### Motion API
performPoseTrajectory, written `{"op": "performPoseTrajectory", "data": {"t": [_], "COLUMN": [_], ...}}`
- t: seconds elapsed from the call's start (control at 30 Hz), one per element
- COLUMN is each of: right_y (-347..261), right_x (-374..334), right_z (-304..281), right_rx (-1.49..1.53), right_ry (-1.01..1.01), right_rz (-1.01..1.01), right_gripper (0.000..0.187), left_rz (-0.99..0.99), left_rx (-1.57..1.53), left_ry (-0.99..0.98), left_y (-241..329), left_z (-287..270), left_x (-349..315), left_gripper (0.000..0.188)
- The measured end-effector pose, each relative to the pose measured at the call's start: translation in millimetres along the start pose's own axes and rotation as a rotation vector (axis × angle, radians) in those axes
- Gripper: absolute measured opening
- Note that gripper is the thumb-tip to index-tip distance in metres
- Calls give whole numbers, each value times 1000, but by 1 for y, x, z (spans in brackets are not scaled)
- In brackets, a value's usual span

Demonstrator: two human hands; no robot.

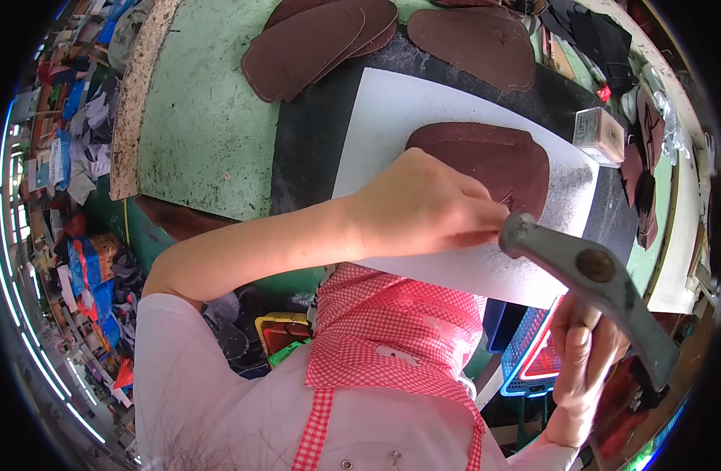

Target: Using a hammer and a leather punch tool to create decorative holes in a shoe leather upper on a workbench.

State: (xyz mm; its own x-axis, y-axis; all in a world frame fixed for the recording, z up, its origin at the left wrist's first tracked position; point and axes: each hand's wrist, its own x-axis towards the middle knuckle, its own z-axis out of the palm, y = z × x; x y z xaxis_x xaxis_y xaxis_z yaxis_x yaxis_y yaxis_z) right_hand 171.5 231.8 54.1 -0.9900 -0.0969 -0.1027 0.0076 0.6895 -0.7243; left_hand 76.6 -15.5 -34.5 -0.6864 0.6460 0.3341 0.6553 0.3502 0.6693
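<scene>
A brown leather piece (498, 153) with stitching along its upper edge lies on a white board (384, 110). My left hand (435, 200) is over its near left part, fingers pinched together; what they hold, if anything, is hidden. At the lower right my right hand (584, 345) is wrapped round the handle of a grey metal hammer (549, 247). The hammer's head is raised close to the camera, one end appearing beside my left fingertips. I cannot tell how far apart they are.
Under the white board is a black mat (305, 157) on a green worktable (211, 118). More brown leather pieces (305, 47) lie along the far side. A small clear box (600, 136) stands at the board's right corner. Below the table edge hangs a blue basket (525, 353).
</scene>
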Motion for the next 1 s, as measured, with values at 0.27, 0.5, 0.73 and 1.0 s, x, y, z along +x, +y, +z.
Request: {"op": "performPoseTrajectory", "data": {"t": [0.27, 0.5, 0.73, 1.0], "right_y": [-5, -15, 16, 8], "right_x": [-1, 17, 48, 48], "right_z": [-26, -4, -89, -54], "right_rx": [455, 305, 307, 483], "right_ry": [79, -155, -715, -726], "right_rz": [249, 163, 148, 121], "right_gripper": [28, 35, 35, 26], "left_rz": [-234, -63, -214, -280], "left_rx": [-464, -90, -389, -462], "left_ry": [-81, 31, -66, -98], "left_y": [-8, -7, -11, -14], "left_z": [-7, -2, -9, -14], "left_x": [11, -7, 0, -1], "left_gripper": [10, 11, 18, 11]}}
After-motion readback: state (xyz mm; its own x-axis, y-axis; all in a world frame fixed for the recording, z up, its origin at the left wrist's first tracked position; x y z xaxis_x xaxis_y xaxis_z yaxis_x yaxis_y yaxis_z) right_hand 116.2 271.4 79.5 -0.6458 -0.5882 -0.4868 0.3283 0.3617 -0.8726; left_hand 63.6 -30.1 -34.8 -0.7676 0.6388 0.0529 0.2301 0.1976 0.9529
